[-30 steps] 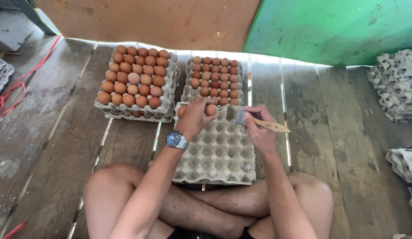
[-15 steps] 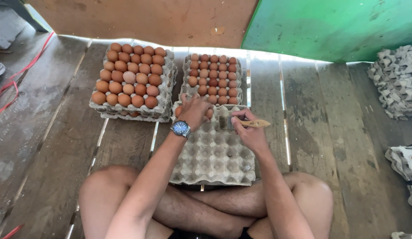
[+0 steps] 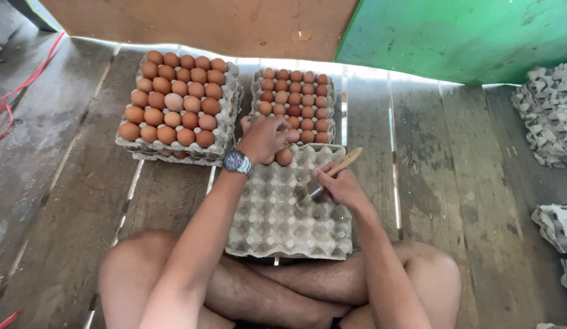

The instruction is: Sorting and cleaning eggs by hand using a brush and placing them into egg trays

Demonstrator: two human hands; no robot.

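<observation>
— What is around you, from the biggest thing down?

— You sit cross-legged on the wooden floor [image 3: 454, 183]. Far left is the full stack of egg trays [image 3: 177, 100], beside it the second full stack [image 3: 295, 100]. Before your legs lies the grey carton tray [image 3: 283, 213], almost bare.

— And your hands?

— Your left hand [image 3: 262, 139], with the wristwatch [image 3: 236, 161], is curled over eggs at the far edge of the grey tray; one brown egg [image 3: 284, 156] sits just beside it. Your right hand [image 3: 341, 186] is closed on a wooden-handled brush [image 3: 326, 180], bristles touching the tray.
</observation>
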